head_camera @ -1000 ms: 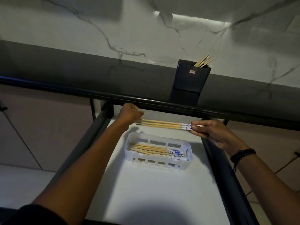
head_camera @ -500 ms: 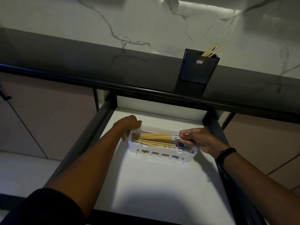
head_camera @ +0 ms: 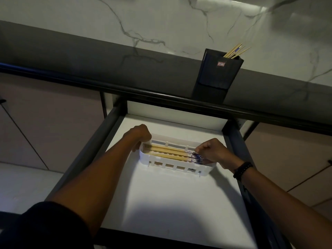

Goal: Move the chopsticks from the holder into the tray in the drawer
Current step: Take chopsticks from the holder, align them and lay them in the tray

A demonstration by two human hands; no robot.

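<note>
Left hand (head_camera: 139, 134) and right hand (head_camera: 210, 150) are curled at opposite ends of chopsticks (head_camera: 167, 152) lying flat in white tray (head_camera: 172, 165); pinch hidden, cannot tell. Tray sits on white drawer (head_camera: 170, 203) floor. Beyond: black holder (head_camera: 218, 74), dark counter (head_camera: 89, 69), marble wall (head_camera: 161, 18). Dim; blue ends blurred.

A white marble wall (head_camera: 161, 20) with grey veins catches a bright strip of light (head_camera: 251, 5) near the top. Below runs a dark grey, black-edged surface (head_camera: 89, 56). Pale cabinet doors (head_camera: 45, 123) stand under it, above a light floor (head_camera: 19, 186).
</note>
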